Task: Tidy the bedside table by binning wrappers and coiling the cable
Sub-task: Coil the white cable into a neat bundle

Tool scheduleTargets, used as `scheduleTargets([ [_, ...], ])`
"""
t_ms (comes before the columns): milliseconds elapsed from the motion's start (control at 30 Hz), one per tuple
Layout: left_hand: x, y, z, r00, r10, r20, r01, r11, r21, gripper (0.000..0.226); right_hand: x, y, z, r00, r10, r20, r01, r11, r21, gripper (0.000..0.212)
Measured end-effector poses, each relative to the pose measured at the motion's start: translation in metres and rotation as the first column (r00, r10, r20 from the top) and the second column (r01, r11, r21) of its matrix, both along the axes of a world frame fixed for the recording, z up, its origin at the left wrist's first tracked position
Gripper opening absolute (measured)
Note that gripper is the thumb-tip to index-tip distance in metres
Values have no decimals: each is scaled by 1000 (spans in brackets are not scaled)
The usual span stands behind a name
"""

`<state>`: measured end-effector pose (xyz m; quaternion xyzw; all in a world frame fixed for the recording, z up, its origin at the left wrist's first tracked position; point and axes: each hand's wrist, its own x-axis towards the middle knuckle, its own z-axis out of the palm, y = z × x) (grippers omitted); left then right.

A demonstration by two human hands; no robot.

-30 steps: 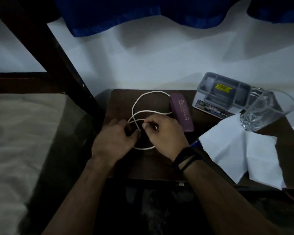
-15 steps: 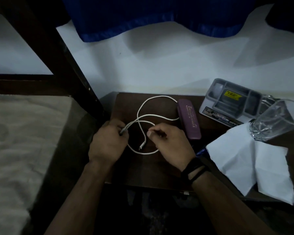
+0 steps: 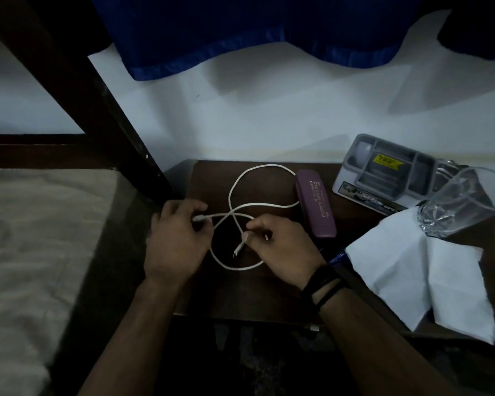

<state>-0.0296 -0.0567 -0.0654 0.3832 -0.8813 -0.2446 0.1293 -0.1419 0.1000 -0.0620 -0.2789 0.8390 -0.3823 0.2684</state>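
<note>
Here, a white cable (image 3: 257,205) lies in loose loops on the bench (image 3: 257,292). Left hand (image 3: 175,241) pinches one plug; right hand (image 3: 280,247) pinches the other end. Best to lay even loops, avoiding the crossing.

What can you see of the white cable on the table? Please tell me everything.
The cable is thin, white and looks rubbery. It lies on the dark table in loose crossing loops, not yet coiled; the far loop reaches almost to the purple case. The left hand grips one plug end. The right hand pinches the cable near the other end, and that small plug points down inside the near loop.
</note>
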Motion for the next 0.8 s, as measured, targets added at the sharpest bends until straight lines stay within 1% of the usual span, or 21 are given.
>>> scheduleTargets([
  [33,1,0,-1,991,-8,130,11,1000,-19,33,0,0,0,999,25,-28,-24,999,27,26],
  [67,2,0,-1,982,-14,186,20,999,-30,34,1,1,0,998,43,-36,-42,998,47,25],
  [100,2,0,0,986,-45,160,55,997,-57,32,0,1,-1,998,53,-33,-51,997,55,24],
  [133,2,0,-1,992,-96,79,102,991,-81,31,0,1,-3,998,52,-29,-50,997,57,23],
  [167,0,2,0,991,-137,-2,136,988,-75,28,-1,1,-4,999,42,-30,-40,998,54,23],
  [200,-2,6,2,985,-169,-34,168,986,-21,24,-1,1,-5,999,29,-32,-27,999,48,22],
  [233,-5,11,2,978,-207,7,206,977,48,23,-2,0,-6,999,19,-31,-17,999,41,23],
  [267,-7,16,2,960,-256,110,245,964,109,28,-2,0,-6,1000,13,-27,-12,999,37,24],
  [300,-9,21,2,926,-304,224,281,951,132,35,-1,0,-6,1000,11,-23,-10,999,36,24],
  [333,-11,24,-1,897,-330,295,304,944,131,39,-1,0,-7,1000,11,-21,-10,999,37,25],
  [367,-11,26,-2,889,-338,308,314,941,128,39,-1,1,-7,1000,10,-20,-9,999,38,26],
  [400,-11,26,-2,900,-331,284,304,943,135,39,-2,1,-6,1000,10,-18,-10,999,34,26],
  [433,-11,26,-2,926,-304,224,282,951,128,37,-2,2,-5,1000,14,-19,-13,999,29,25],
  [500,-10,23,-1,977,-206,59,204,978,38,34,-3,2,-4,999,31,-23,-30,999,29,24],
  [533,-9,22,-1,987,-160,16,161,987,-29,31,-3,3,-4,999,34,-22,-33,999,32,23],
  [567,-8,20,-1,991,-132,35,134,988,-77,30,-3,3,-4,999,33,-21,-32,999,33,23],
  [600,-8,18,-2,987,-116,112,126,988,-88,33,-3,3,-4,999,33,-21,-32,999,38,23],
  [633,-8,16,-3,974,-119,193,133,989,-60,42,-3,3,-2,999,41,-27,-40,998,47,23],
  [700,-8,14,-6,943,-136,304,140,990,9,54,-2,3,1,994,98,-50,-93,992,88,23],
  [733,-9,14,-7,933,-135,334,136,990,18,56,-1,4,2,986,151,-76,-140,981,132,25],
  [800,-11,15,-7,923,-117,368,125,992,2,51,0,6,4,950,285,-124,-243,929,278,32],
])
